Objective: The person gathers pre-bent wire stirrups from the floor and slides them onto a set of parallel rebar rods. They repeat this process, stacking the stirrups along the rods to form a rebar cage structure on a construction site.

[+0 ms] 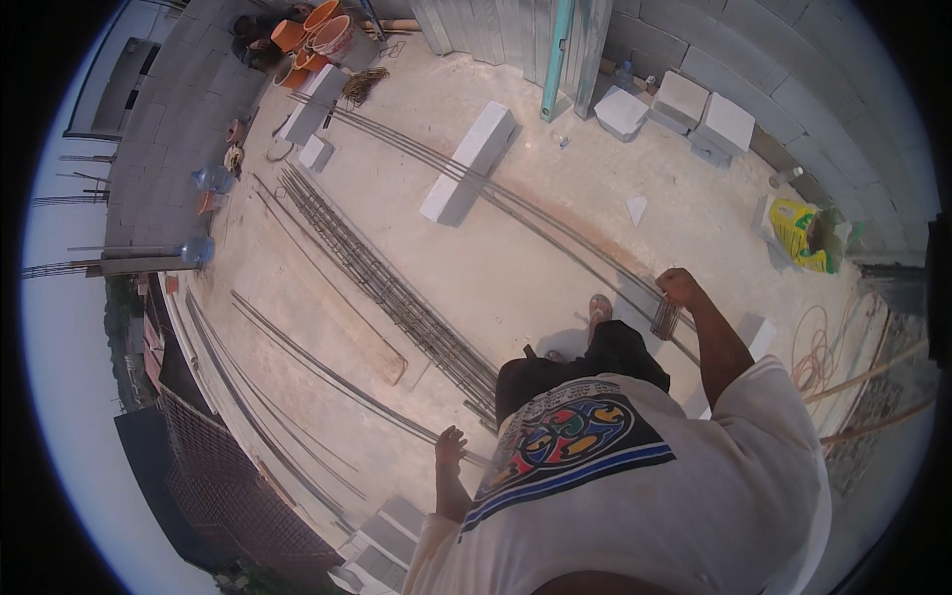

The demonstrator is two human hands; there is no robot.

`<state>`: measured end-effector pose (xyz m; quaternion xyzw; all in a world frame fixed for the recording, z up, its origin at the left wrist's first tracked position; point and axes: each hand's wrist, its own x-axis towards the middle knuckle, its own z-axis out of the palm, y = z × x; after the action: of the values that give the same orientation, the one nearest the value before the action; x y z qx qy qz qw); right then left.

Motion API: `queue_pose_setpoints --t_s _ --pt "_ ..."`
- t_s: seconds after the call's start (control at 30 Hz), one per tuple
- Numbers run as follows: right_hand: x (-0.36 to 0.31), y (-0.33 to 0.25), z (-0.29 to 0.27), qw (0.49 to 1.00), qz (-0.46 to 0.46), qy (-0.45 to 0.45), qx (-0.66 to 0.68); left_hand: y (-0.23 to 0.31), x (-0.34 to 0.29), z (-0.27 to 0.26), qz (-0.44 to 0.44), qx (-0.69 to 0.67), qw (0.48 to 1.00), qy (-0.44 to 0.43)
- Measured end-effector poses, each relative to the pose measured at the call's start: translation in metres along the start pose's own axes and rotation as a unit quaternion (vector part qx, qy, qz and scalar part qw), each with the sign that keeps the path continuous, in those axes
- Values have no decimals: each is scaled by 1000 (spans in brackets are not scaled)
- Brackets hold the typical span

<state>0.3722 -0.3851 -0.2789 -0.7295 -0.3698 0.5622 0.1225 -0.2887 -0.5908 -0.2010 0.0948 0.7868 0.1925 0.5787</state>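
My right hand [678,287] is closed on the upper end of a small bunch of rebar stirrups [665,320]. The stirrups hang at the long steel rods [555,230]; whether they loop around every rod I cannot tell. Those rods run from the far left across white blocks toward my right side. My left hand [450,444] is held out at my left with its fingers apart and nothing in them. In the view, a pair of rods on the floor [327,372] passes just behind it. Between my hands lies a long tied rebar cage [387,297].
A white block [470,164] props the rods. Orange buckets [332,40] stand at the far left by a crouching person [260,40]. Several blocks [679,102] and a yellow sack [801,235] line the right wall. A teal level [558,59] leans at the back.
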Motion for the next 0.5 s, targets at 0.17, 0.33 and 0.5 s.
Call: queue_pose_setpoints --t_s 0.17,0.33,0.5 --pt "51 -136 9 999 -27 14 15 -25 38 -50 35 145 988 -50" --pt "99 -138 63 996 67 -34 -46 8 93 -87 9 195 980 -47" --pt "110 -139 163 955 264 -115 -70 106 201 -182 52 21 998 -32"
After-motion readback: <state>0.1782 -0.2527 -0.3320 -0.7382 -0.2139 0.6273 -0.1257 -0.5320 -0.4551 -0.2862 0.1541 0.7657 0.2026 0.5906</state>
